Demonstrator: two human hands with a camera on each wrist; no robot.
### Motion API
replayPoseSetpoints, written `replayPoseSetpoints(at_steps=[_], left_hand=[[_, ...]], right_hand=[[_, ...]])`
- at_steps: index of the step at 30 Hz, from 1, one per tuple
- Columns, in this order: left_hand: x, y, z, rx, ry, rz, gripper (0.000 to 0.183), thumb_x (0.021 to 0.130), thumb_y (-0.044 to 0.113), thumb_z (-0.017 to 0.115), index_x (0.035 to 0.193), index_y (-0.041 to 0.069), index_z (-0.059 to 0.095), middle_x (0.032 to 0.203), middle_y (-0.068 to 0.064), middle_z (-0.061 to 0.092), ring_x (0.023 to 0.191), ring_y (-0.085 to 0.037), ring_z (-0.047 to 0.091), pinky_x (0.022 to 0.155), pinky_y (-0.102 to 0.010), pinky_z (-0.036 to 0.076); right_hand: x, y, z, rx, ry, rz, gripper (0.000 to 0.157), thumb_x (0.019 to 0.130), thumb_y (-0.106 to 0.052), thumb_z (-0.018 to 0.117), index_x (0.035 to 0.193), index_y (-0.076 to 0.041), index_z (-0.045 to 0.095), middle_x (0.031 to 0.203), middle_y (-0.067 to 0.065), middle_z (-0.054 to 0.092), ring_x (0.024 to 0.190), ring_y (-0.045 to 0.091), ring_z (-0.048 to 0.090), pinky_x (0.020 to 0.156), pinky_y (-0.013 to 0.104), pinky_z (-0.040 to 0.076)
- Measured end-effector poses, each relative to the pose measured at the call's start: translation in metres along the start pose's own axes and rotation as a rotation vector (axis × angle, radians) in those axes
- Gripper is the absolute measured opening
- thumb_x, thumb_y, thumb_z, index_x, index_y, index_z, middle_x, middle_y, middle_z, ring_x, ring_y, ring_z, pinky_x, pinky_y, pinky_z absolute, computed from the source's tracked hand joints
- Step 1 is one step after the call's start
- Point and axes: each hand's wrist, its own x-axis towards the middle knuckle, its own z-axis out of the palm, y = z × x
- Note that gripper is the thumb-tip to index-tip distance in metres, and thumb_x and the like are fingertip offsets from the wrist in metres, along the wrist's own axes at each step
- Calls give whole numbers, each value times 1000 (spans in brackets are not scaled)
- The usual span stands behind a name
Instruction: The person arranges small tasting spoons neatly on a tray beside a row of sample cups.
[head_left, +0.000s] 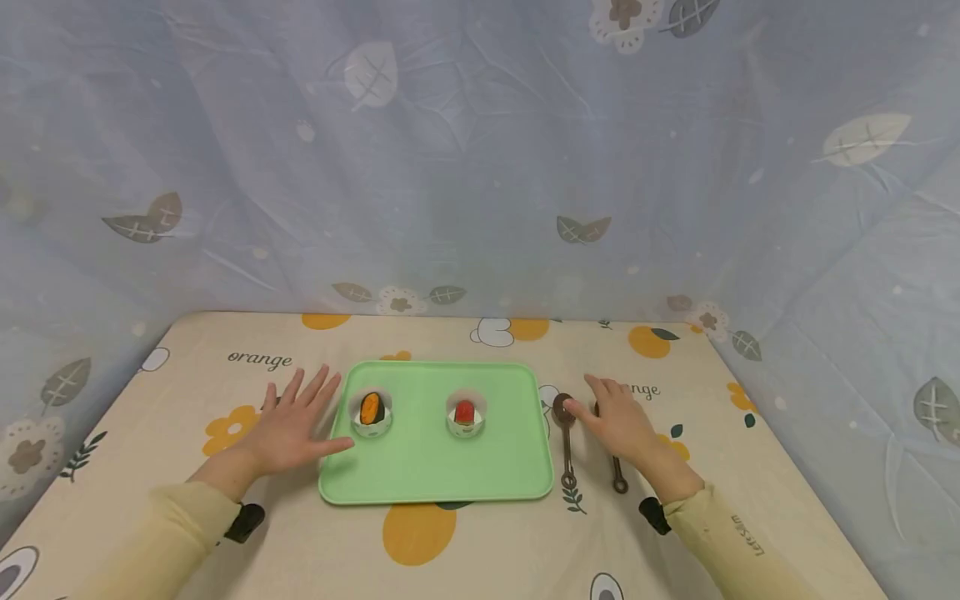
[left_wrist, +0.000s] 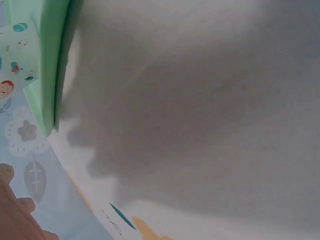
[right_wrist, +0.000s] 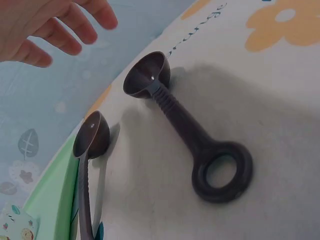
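Observation:
My left hand, fingers spread, hovers at the left edge of a green tray, its thumb overlapping the rim in the head view. On the tray stand two small printed paper cups. The left cup holds an orange-topped sushi piece; the right cup holds a red-topped one. My right hand, fingers loosely bent and holding nothing, is above two dark brown round-bowled spoons with ring-ended handles. One spoon lies beside the tray; the other lies farther right, partly hidden by the hand in the head view.
A cream tablecloth printed with oranges, flowers and leaves covers the table. Pale blue leaf-patterned fabric hangs behind and along both sides. Black bands circle both wrists below the yellow sleeves.

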Motion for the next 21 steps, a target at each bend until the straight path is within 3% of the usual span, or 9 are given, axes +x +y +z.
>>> replayPoseSetpoints(at_steps=[6, 12, 15, 21], left_hand=[[2, -1, 6, 2, -10, -5, 100, 79, 63, 59, 149, 4, 20, 155, -22, 14, 137, -54, 10, 101, -75, 2], [5, -3, 11, 11, -24, -17, 101, 77, 65, 59, 148, 3, 22, 154, -23, 17, 136, -55, 12, 100, -76, 4], [6, -3, 11, 16, -30, -25, 101, 77, 65, 59, 147, 3, 23, 154, -23, 18, 136, -55, 13, 100, -76, 5], [9, -4, 15, 22, -38, -27, 102, 76, 65, 60, 147, 1, 24, 153, -24, 20, 136, -55, 14, 100, -77, 6]], right_hand=[[1, -1, 2, 66, -17, 58, 70, 95, -53, 42, 138, 2, 40, 139, 28, 41, 130, 45, 38, 104, 57, 33], [0, -6, 1, 104, -23, 112, 65, 94, -53, 43, 126, 3, 51, 110, 20, 63, 98, 31, 60, 85, 47, 48], [0, -5, 2, 116, -27, 142, 62, 94, -54, 42, 116, 2, 58, 101, 16, 65, 84, 24, 61, 75, 40, 50], [-1, -3, 4, 136, -38, 187, 59, 94, -55, 42, 101, -1, 64, 94, 13, 66, 74, 18, 55, 63, 30, 45]])
